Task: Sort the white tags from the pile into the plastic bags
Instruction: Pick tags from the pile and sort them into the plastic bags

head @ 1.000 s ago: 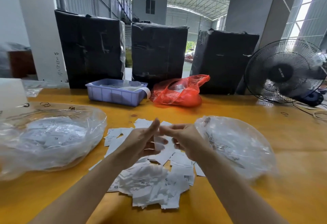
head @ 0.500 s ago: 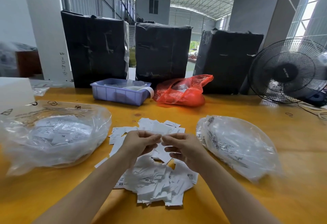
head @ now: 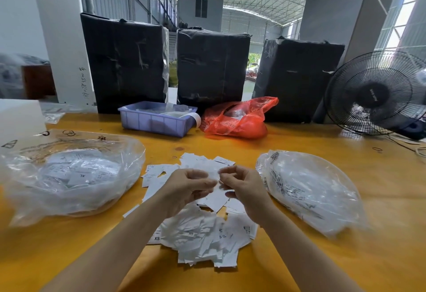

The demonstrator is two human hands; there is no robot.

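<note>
A pile of white tags (head: 200, 236) lies on the yellow table (head: 299, 264) in front of me, some printed XS. My left hand (head: 187, 188) and my right hand (head: 244, 188) hover close together above the pile's far half, fingers curled. Between them they pinch a white tag (head: 215, 173), blurred. A clear plastic bag (head: 69, 176) on the left holds several tags, one marked XL. A second clear plastic bag (head: 309, 188) with black print lies on the right.
A blue plastic tray (head: 156, 120) and a red plastic bag (head: 237, 119) sit at the back of the table. Behind them stand three black-wrapped boxes (head: 212, 66). A black fan (head: 378, 93) stands at the far right. A white box (head: 18, 116) is at the left edge.
Both hands dropped from a raised position down toward the pile and stayed together, fingers curling in on a tag. The view shifted slightly.
</note>
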